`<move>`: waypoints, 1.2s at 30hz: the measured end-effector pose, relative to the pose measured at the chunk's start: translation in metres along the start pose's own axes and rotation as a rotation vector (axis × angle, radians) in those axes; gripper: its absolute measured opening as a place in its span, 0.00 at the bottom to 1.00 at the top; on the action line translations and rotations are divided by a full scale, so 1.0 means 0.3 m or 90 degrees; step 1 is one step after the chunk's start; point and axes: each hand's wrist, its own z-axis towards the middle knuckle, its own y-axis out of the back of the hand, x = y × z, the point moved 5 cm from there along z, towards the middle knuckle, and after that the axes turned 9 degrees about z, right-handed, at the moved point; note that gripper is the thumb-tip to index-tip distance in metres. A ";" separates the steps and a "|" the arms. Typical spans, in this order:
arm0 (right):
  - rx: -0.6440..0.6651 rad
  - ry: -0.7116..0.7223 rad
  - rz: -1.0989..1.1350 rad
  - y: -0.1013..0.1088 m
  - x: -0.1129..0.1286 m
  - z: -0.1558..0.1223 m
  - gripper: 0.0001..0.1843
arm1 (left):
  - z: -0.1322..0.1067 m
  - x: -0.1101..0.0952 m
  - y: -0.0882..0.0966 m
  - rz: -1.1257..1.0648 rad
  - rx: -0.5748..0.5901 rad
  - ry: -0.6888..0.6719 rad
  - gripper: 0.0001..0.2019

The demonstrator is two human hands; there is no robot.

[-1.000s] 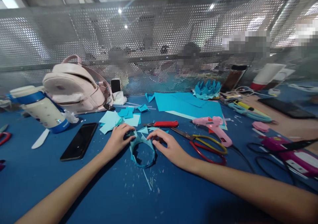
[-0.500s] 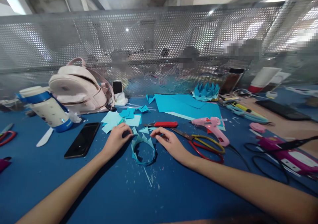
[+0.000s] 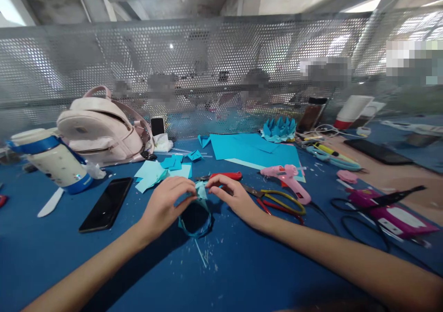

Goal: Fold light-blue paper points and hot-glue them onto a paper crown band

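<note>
A small ring of folded light-blue paper with points along its far side sits on the blue table. My left hand reaches over the ring's left edge. Its thumb and fingertips are closed around a small folded paper piece, partly hidden by the fingers. Just right of that piece, my right hand has its fingers curved, with a gap between thumb and forefinger. Behind the right hand lies a red-handled tool, partly covered. Scissors with yellow and red handles rest beside the right wrist.
A pink glue gun lies right of the scissors. Blue paper sheets and a spiky paper piece are behind. Light-blue scraps, a phone, a bottle and a backpack stand or lie left.
My left hand has moved right, from beside the ring to over its edge, bringing the folded piece to the ring. My right hand stays close by. The view has shifted slightly.
</note>
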 end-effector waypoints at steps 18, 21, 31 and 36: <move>0.008 -0.049 0.036 0.026 -0.017 -0.015 0.12 | 0.097 -0.038 -0.099 -0.379 0.154 0.293 0.09; 0.003 -0.040 0.035 0.031 -0.012 -0.016 0.13 | 0.114 -0.042 -0.101 -0.375 0.164 0.307 0.08; -0.002 -0.009 0.071 0.046 -0.020 -0.020 0.18 | 0.121 -0.032 -0.118 -0.378 0.106 0.355 0.09; -0.014 -0.038 0.085 0.048 -0.031 -0.016 0.18 | 0.117 -0.041 -0.119 -0.383 0.108 0.357 0.09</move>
